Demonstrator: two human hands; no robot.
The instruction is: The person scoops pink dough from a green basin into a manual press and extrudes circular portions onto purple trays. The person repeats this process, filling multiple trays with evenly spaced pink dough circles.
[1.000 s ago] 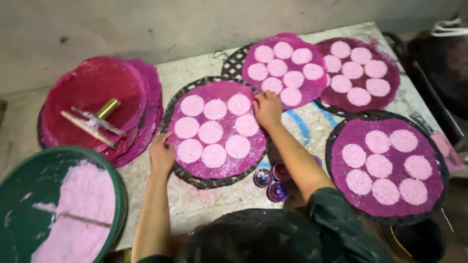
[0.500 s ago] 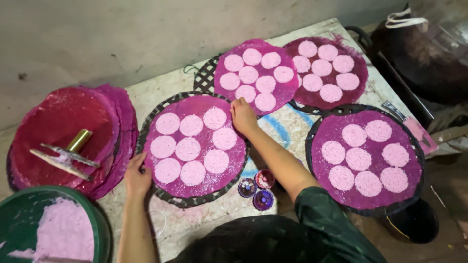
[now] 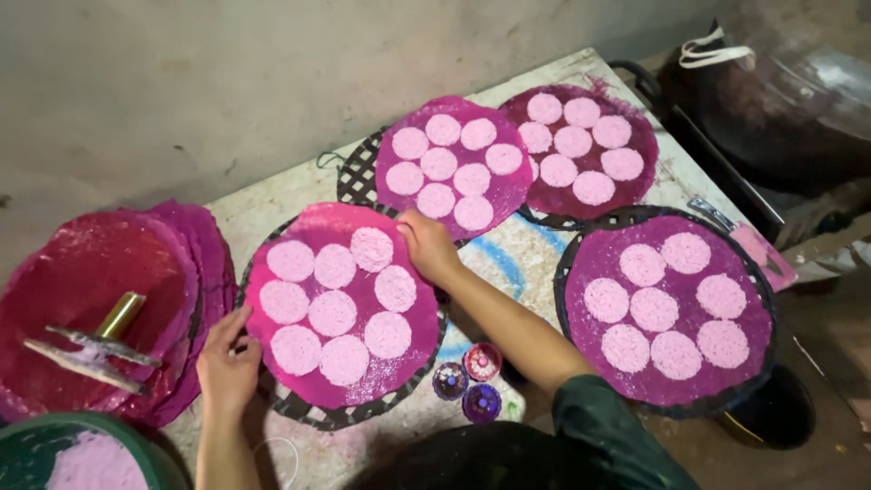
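Note:
A magenta cloth (image 3: 363, 377) carrying several pale pink round cakes lies on a dark woven tray (image 3: 313, 413) at the table's near middle. My left hand (image 3: 227, 363) pinches the cloth's left edge. At the cloth's upper right edge, my right hand (image 3: 426, 245) grips it, next to one pink cake (image 3: 372, 248). Three more woven trays with magenta cloths and pink cakes sit beyond: one behind (image 3: 451, 168), one at the far right (image 3: 581, 150), one at the near right (image 3: 667, 308).
A stack of magenta cloths (image 3: 100, 299) with a brass tube (image 3: 121, 315) and a wooden tool (image 3: 86, 349) lies left. A green basin of pink powder (image 3: 86, 458) sits bottom left. Three small round moulds (image 3: 467, 381) stand near my right forearm. A dark pot (image 3: 780, 100) stands right.
The view has shifted so everything sits further right and lower. My right hand has slid from the tray's top edge onto the cloth's upper right edge; my left hand stays at the left edge.

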